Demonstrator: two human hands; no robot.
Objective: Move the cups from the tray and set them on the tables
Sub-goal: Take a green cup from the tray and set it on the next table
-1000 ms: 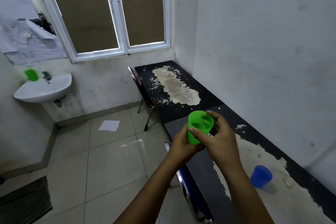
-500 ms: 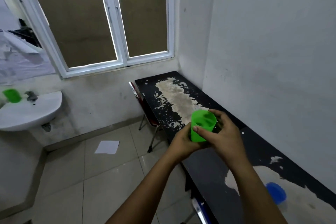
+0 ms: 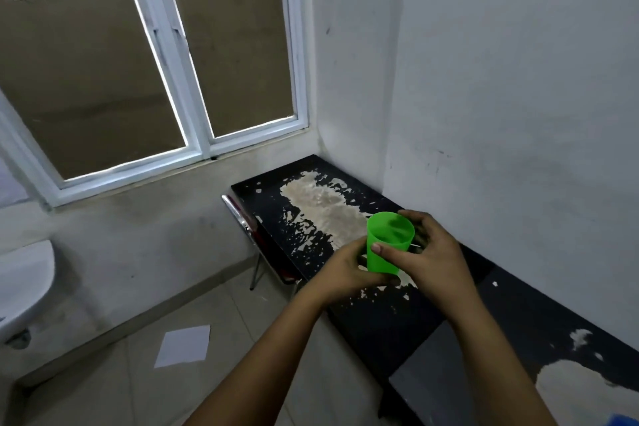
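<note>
A bright green plastic cup [image 3: 388, 245] is upright, held in the air above the near part of the far black table [image 3: 276, 214], whose top is worn to pale patches. My left hand [image 3: 342, 273] grips the cup's lower part from the left. My right hand [image 3: 428, 256] holds it from the right, thumb across the front and fingers curled round the back. A sliver of a blue cup [image 3: 627, 420] shows at the bottom right corner, on the nearer table [image 3: 518, 332]. No tray is in view.
A chair [image 3: 247, 230] with a chrome frame is tucked against the far table's left side. A white sink [image 3: 24, 287] hangs on the left wall. A sheet of paper [image 3: 183, 345] lies on the tiled floor. White walls border the tables behind and to the right.
The view has advanced toward the far table and the window. Both hands keep the same grip on the green cup, which now hovers over the far table. The blue cup has slid to the frame's corner.
</note>
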